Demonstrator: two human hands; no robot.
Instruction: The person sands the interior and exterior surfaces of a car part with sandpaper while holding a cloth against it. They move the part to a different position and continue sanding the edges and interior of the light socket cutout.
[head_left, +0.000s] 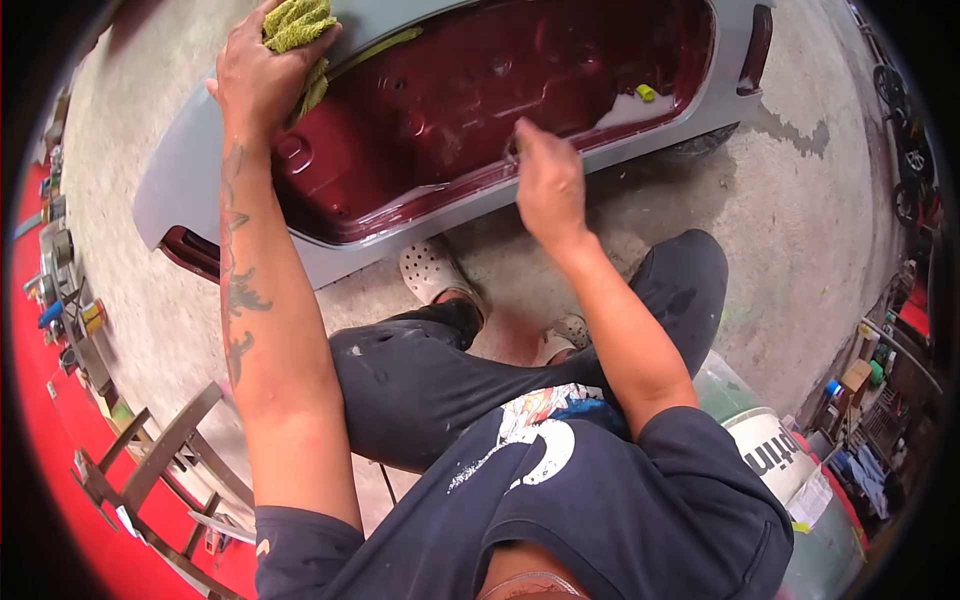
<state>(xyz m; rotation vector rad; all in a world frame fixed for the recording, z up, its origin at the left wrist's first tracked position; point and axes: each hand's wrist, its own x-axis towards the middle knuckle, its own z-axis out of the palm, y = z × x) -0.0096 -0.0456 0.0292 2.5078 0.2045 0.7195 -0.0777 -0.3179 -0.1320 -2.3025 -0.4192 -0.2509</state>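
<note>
A large grey car body panel [165,195] with a dark red recessed inner side [440,110] lies in front of me, above the floor. At its upper left edge, my left hand [262,75] is closed around a yellow-green cloth [298,22], part of which hangs below the fingers. My right hand [550,180] is over the panel's near rim, slightly blurred, with its fingers curled together. Whatever it may hold is hidden. A small yellow-green piece [645,92] lies by a whitish wet patch [625,112] in the recess's right end.
My clog [430,272] is on the concrete floor [800,220] close to the panel's near edge. To my right stands a white bucket [770,455] with lettering. A wooden frame [165,460] is at my left. Cluttered items line both sides.
</note>
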